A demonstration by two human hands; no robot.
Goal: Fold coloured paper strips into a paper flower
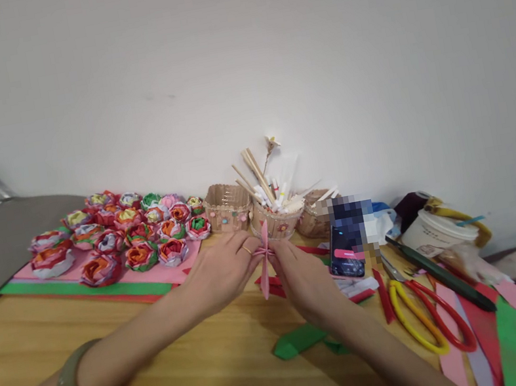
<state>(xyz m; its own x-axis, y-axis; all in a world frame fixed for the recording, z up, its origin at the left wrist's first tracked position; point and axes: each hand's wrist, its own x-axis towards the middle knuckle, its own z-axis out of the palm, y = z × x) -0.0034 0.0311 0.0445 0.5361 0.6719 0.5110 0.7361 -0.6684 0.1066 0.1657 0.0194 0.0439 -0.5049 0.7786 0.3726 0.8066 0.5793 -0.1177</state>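
Plain pale wall (234, 57) behind, wooden table (170, 375) below. Coloured sheets (90, 290) at left, paper flowers (138, 233) clustered on them. Left hand (224, 269) and right hand (302, 275) meet over the table, fingers drawn narrow, both pinching a pink paper piece (265, 279). Judged best here: light, even pinch, hands level, middle kept gathered without tearing. Pink paper piece sits between the two sets of fingertips, pointed ends sticking out above and below; middle looks bunched, though blur makes the exact fold uncertain.

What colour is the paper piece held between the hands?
The paper piece is pink; the head view shows it best.
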